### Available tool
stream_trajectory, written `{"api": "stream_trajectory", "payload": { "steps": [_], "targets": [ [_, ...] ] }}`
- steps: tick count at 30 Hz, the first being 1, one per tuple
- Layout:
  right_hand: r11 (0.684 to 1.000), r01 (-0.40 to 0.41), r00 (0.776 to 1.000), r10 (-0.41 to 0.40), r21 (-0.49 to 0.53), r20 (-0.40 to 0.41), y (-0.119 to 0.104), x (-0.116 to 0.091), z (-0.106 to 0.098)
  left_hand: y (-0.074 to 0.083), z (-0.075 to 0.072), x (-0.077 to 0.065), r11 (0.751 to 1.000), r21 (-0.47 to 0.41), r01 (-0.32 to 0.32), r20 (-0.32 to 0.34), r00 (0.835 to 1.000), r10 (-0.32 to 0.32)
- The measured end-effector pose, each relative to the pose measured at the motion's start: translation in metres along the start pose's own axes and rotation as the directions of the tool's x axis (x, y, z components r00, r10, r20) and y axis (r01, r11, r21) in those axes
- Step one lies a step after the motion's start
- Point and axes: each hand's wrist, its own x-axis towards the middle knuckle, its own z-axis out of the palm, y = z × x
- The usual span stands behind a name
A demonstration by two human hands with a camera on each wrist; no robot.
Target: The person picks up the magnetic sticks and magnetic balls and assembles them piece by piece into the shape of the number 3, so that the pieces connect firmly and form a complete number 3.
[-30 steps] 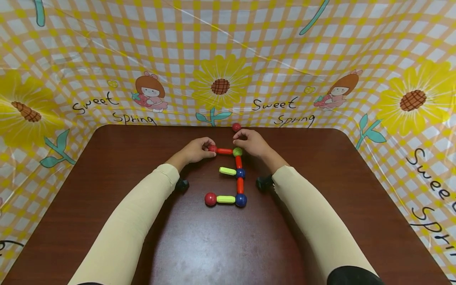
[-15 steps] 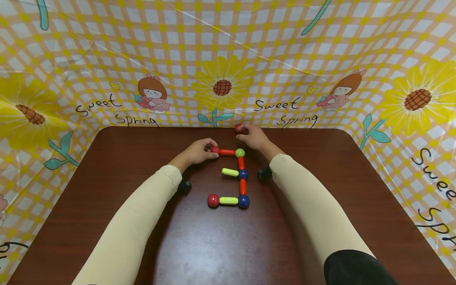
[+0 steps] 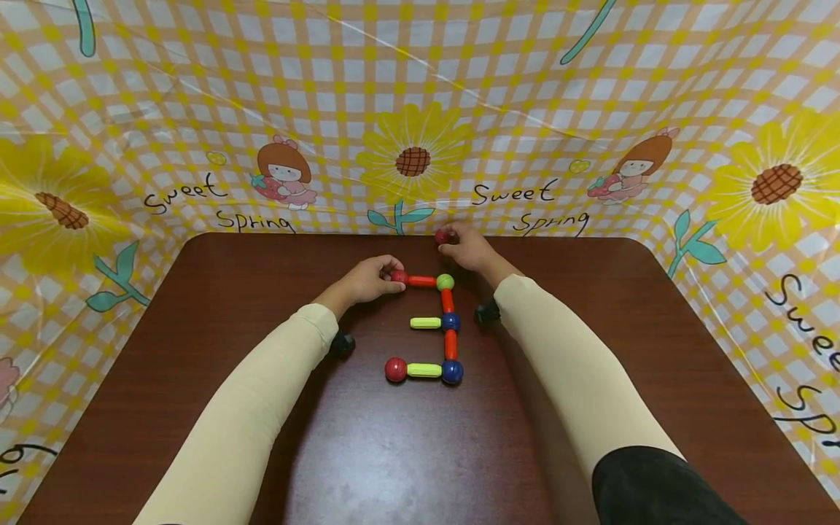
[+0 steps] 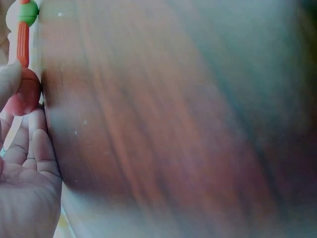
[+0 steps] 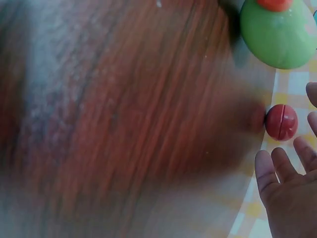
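Observation:
My left hand [image 3: 369,280] pinches a red ball [image 3: 399,277] between thumb and fingers; the left wrist view shows the thumb [image 4: 9,79] on it. A red stick [image 3: 422,281] joins that ball to a green ball [image 3: 445,281]. From there red sticks [image 3: 448,300] run toward me through an upper blue ball [image 3: 450,321] and a lower blue ball [image 3: 452,372]. At the table's far edge, my right hand [image 3: 474,249] reaches round a loose red ball [image 5: 281,122]. In the right wrist view its spread fingers [image 5: 266,171] stand apart from the ball.
A short yellow-green stick [image 3: 426,323] points left from the upper blue ball. A longer one [image 3: 424,370] links the lower blue ball to another red ball [image 3: 396,369]. Behind the brown table [image 3: 367,452] hangs a checked cloth [image 3: 413,65] with sunflowers.
My right hand has left the green ball's side and moved back to the loose red ball. The short yellow-green stick has swung level. My left hand keeps its pinch.

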Motion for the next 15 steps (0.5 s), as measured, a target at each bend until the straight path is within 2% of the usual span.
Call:
{"api": "stream_trajectory", "payload": {
  "steps": [7,15],
  "targets": [
    [0.999,0.025,1.000,-0.024,-0.047,0.013,0.005,0.003,0.003,-0.002,0.002,0.002,1.000,0.001,0.001,-0.001,1.000,-0.001],
    [1.000,0.013,1.000,-0.014,-0.008,-0.026,0.012,0.004,0.008,-0.003,0.000,0.002,1.000,0.013,0.007,-0.004,1.000,-0.007]
  ]
}}
